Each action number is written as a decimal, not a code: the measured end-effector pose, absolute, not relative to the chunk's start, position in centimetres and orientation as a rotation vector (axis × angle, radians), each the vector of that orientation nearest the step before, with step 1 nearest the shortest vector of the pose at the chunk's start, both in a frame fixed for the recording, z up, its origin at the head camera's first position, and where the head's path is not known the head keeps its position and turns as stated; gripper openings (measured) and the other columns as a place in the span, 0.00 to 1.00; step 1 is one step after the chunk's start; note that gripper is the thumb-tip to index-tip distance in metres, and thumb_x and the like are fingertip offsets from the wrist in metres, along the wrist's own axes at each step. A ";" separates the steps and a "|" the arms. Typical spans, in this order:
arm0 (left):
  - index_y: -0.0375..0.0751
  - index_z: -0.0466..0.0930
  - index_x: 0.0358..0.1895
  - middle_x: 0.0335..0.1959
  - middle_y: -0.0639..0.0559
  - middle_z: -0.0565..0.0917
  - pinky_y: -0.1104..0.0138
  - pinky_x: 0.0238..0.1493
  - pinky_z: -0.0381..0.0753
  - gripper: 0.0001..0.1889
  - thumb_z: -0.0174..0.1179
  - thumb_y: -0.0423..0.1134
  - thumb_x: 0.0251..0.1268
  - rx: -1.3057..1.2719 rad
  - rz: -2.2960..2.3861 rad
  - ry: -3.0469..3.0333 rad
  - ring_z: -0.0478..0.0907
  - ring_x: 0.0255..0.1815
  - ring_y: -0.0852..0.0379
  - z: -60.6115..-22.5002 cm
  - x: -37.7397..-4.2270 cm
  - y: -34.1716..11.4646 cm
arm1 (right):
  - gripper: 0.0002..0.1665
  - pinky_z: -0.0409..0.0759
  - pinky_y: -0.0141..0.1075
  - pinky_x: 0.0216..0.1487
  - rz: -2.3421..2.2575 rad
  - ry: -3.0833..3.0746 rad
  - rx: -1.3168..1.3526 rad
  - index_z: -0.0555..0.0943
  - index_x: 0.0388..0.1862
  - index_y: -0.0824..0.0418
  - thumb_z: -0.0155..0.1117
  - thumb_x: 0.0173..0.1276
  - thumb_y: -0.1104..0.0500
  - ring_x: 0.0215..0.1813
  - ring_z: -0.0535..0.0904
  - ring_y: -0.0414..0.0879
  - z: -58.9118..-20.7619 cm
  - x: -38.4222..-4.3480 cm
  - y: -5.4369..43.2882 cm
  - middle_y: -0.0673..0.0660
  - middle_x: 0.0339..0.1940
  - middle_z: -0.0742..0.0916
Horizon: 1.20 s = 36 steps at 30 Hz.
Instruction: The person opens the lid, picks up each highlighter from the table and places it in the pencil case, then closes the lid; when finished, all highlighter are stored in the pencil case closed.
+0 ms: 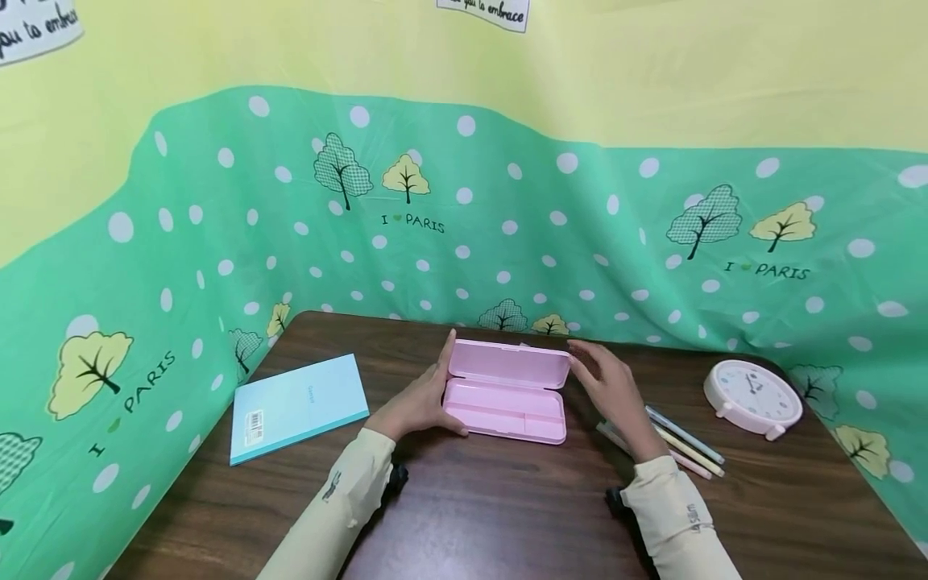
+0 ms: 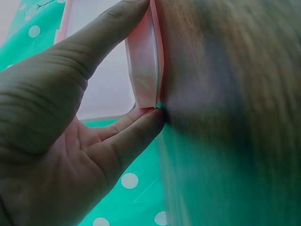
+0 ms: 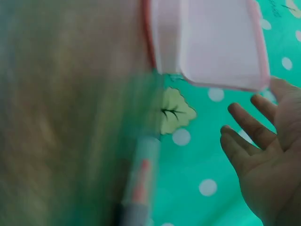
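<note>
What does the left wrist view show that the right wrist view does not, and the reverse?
Only the left wrist view: the left hand, touching an open pink rectangular box.
Only the right wrist view: the right hand and a blurred, pale, stick-shaped thing with red on it.
Both share the box, brown wooden table and white-dotted green cloth.
</note>
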<state>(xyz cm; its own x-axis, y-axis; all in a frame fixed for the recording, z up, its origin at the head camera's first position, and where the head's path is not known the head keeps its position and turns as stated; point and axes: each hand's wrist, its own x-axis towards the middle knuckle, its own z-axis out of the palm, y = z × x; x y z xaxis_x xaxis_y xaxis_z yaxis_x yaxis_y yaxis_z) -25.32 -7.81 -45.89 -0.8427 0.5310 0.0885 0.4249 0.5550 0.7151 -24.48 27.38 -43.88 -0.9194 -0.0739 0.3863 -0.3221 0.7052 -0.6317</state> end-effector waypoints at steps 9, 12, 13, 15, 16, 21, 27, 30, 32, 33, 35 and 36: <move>0.58 0.14 0.87 0.91 0.41 0.45 0.48 0.81 0.63 0.86 0.90 0.50 0.48 0.820 1.155 2.644 0.53 0.88 0.42 -46.3 -25.2 -7.8 | 0.31 0.77 0.66 0.66 0.993 -2.691 0.296 0.79 0.75 0.66 0.74 0.77 0.57 0.69 0.79 0.69 -42.3 -21.8 31.2 0.69 0.66 0.86; 0.57 0.15 0.88 0.91 0.41 0.45 0.47 0.81 0.63 0.86 0.90 0.50 0.48 0.814 1.156 2.646 0.53 0.87 0.42 -46.2 -25.2 -7.8 | 0.33 0.76 0.67 0.66 0.966 -2.737 0.274 0.79 0.75 0.66 0.74 0.77 0.56 0.69 0.79 0.69 -42.4 -20.8 33.4 0.70 0.66 0.86; 0.57 0.14 0.88 0.91 0.41 0.45 0.47 0.81 0.63 0.86 0.90 0.50 0.48 0.813 1.158 2.646 0.53 0.88 0.42 -46.2 -25.2 -7.8 | 0.33 0.75 0.68 0.65 0.962 -2.751 0.269 0.78 0.75 0.67 0.74 0.77 0.56 0.68 0.79 0.70 -42.5 -20.5 34.2 0.71 0.66 0.85; 0.57 0.14 0.87 0.91 0.40 0.45 0.47 0.81 0.62 0.86 0.89 0.50 0.49 0.814 1.155 2.644 0.53 0.88 0.42 -46.0 -25.2 -7.8 | 0.33 0.74 0.68 0.64 0.944 -2.788 0.249 0.78 0.76 0.68 0.74 0.78 0.54 0.69 0.78 0.71 -42.9 -19.9 35.9 0.72 0.66 0.85; 0.58 0.13 0.87 0.91 0.41 0.44 0.48 0.82 0.62 0.86 0.89 0.50 0.49 0.815 1.151 2.644 0.52 0.88 0.42 -46.0 -25.2 -7.9 | 0.34 0.75 0.68 0.64 0.950 -2.810 0.234 0.77 0.76 0.68 0.73 0.79 0.54 0.69 0.78 0.72 -43.2 -19.6 36.8 0.73 0.67 0.84; 0.59 0.12 0.86 0.91 0.41 0.42 0.49 0.83 0.60 0.86 0.89 0.50 0.49 0.832 1.144 2.646 0.50 0.89 0.44 -45.8 -25.4 -7.9 | 0.33 0.85 0.39 0.55 0.969 -2.887 0.178 0.77 0.75 0.71 0.71 0.80 0.54 0.63 0.85 0.59 -44.2 -18.3 41.4 0.73 0.65 0.86; 0.57 0.13 0.87 0.91 0.40 0.42 0.47 0.83 0.59 0.86 0.89 0.49 0.49 0.849 1.159 2.640 0.51 0.88 0.43 -45.6 -25.6 -7.9 | 0.32 0.83 0.27 0.42 1.106 -2.918 0.124 0.77 0.71 0.77 0.71 0.80 0.56 0.47 0.80 0.22 -44.5 -17.0 46.2 0.73 0.59 0.88; 0.57 0.12 0.87 0.91 0.40 0.42 0.48 0.83 0.59 0.86 0.89 0.50 0.50 0.848 1.154 2.635 0.51 0.88 0.43 -45.6 -25.5 -7.9 | 0.31 0.82 0.27 0.43 1.115 -2.962 0.087 0.80 0.69 0.77 0.71 0.80 0.54 0.50 0.73 0.16 -44.6 -16.7 47.7 0.75 0.64 0.85; 0.57 0.12 0.87 0.91 0.40 0.43 0.48 0.83 0.60 0.86 0.89 0.50 0.50 0.843 1.147 2.636 0.50 0.89 0.43 -45.6 -25.5 -7.9 | 0.30 0.79 0.24 0.45 1.090 -3.007 0.086 0.82 0.68 0.75 0.71 0.81 0.53 0.52 0.68 0.15 -44.7 -16.5 48.5 0.78 0.69 0.81; 0.57 0.12 0.87 0.91 0.40 0.42 0.48 0.83 0.60 0.86 0.89 0.50 0.50 0.840 1.145 2.636 0.50 0.89 0.43 -45.6 -25.5 -7.9 | 0.29 0.77 0.22 0.45 1.088 -3.021 0.083 0.82 0.67 0.74 0.70 0.81 0.52 0.53 0.65 0.14 -44.8 -16.5 48.8 0.79 0.72 0.78; 0.55 0.13 0.87 0.91 0.40 0.43 0.48 0.83 0.60 0.85 0.89 0.50 0.50 0.838 1.145 2.639 0.50 0.89 0.43 -45.7 -25.6 -7.9 | 0.29 0.73 0.20 0.46 1.109 -3.048 0.063 0.83 0.68 0.73 0.70 0.81 0.51 0.53 0.61 0.13 -45.0 -16.4 49.3 0.81 0.76 0.73; 0.55 0.14 0.87 0.91 0.41 0.43 0.48 0.83 0.60 0.85 0.89 0.50 0.50 0.836 1.147 2.640 0.50 0.89 0.44 -45.7 -25.5 -7.9 | 0.30 0.71 0.19 0.46 1.129 -3.059 0.057 0.82 0.68 0.73 0.70 0.81 0.51 0.53 0.61 0.13 -45.1 -16.3 49.5 0.81 0.77 0.71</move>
